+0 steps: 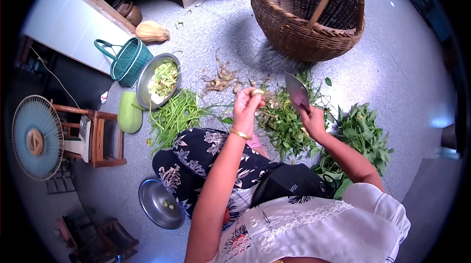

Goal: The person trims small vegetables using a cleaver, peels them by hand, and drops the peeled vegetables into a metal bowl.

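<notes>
Speckled grey floor [385, 62], brightly lit at right, carries the whole layout; a person sits low over it in a white top [309, 226] and dark floral trousers [201, 157].

Left hand [247, 106]: raised above the floor, thumb and fingertips pinched together on a small pale bulb [257, 92], exact kind not resolved. Gold-coloured bracelet [240, 134] at the wrist.

Right hand [314, 120]: fingers wrapped round the handle of a cleaver [296, 90], broad blade tilted up and leftward, apart from the bulb.

Beneath and between the hands: heap of leafy herbs [284, 133]. To its right, a larger bunch of broad green leaves [363, 130]. Just beyond the left hand, a scatter of small brownish bulbs [223, 76] with dry stalks.

Left side: long green beans [176, 116] in a loose pile, beside a steel bowl [143, 84] of cut pale-green vegetable [164, 80]; pale green gourd [129, 113], teal basket [131, 62] and tan squash [152, 31] near it. Second steel bowl [156, 203] by the person's leg, few small pale pieces [169, 205] inside.

Far side: large wicker basket [304, 37], upright, handle raised. Far left: round fan [37, 130] beside a wooden chair [100, 138].
</notes>
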A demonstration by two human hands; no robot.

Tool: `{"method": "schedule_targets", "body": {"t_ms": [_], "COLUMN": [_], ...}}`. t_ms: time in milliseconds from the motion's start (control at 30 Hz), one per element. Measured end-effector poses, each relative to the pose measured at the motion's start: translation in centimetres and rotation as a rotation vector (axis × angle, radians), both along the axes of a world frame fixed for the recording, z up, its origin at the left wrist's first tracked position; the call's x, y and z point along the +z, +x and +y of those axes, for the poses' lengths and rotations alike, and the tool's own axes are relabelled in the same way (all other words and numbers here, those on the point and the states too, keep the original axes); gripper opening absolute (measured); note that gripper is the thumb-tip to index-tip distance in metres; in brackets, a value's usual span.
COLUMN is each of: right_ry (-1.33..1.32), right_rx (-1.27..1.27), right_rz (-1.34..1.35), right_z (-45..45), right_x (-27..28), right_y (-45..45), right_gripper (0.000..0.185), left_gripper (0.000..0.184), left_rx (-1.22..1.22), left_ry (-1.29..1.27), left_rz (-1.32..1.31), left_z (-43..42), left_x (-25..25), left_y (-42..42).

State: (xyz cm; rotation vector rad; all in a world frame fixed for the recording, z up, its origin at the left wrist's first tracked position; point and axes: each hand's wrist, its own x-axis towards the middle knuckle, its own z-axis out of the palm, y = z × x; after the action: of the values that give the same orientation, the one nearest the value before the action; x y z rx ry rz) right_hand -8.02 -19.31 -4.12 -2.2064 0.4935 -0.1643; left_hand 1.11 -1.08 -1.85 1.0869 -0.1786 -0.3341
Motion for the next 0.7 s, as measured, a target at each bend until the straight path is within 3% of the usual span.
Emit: {"method": "schedule_targets", "body": {"t_ms": [67,167,433,700], "right_ry": [-0.099,-0.226,-0.396,-0.454], "right_rx": [0.042,0.255,0.338,0.319], "right_rz": [-0.106,-0.643,-0.560,-0.544], "right_z": [0.5,1.3,3.6,4.3], "right_x": [1.3,2.4,3.9,4.0], "right_y": [0.2,1.1,2.0,2.1], "right_gripper": [0.015,0.032,0.038,0.034], "left_gripper": [0.020,0.020,0.030,0.034], "left_rx": [0.028,0.037,-0.194,-0.228], "left_ry": [-0.123,-0.123,-0.275,-0.364], "left_rz": [0.212,0.272,0.297,0.334], "left_z": [0.4,0.6,0.3,0.5], "left_x": [-0.2,-0.1,0.4,0.7], "left_y": [0.2,0.4,-0.2,-0.8]}}
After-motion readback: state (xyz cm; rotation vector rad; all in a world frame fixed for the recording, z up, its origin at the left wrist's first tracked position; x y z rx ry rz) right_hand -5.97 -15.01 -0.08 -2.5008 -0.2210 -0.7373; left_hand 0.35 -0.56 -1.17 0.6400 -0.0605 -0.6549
